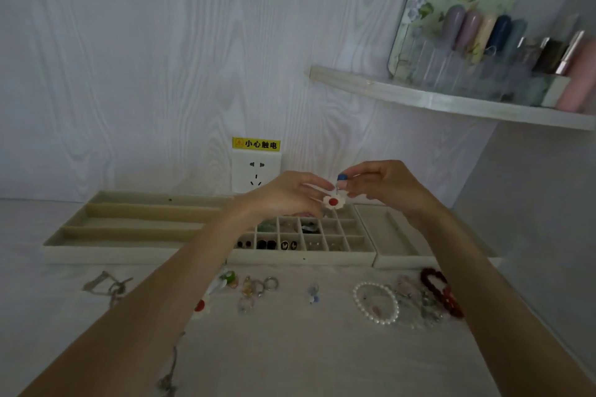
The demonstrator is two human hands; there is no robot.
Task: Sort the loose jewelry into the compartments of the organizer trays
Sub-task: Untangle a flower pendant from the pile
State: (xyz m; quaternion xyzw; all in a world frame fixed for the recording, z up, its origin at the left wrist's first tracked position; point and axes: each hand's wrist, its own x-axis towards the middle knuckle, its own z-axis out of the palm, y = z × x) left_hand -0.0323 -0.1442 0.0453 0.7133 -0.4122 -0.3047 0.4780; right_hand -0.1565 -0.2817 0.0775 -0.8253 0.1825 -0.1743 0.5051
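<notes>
Both hands meet above the grid tray (303,257). My left hand (283,195) and my right hand (383,182) pinch a white flower earring (333,201) with a red centre, held in the air over the small compartments. Several compartments hold dark studs and other small pieces. A long-slot tray (106,251) lies to the left and a third tray (400,259) to the right. Loose on the table in front: a matching flower earring (200,305), rings (263,285), a pearl bracelet (375,301), a dark red bracelet (440,292) and a thin chain (109,285).
A wall socket (256,172) with a yellow warning label sits behind the trays. A shelf (451,100) at upper right carries a clear rack of bottles and tubes. Another chain (169,374) lies near the table's front edge under my left forearm.
</notes>
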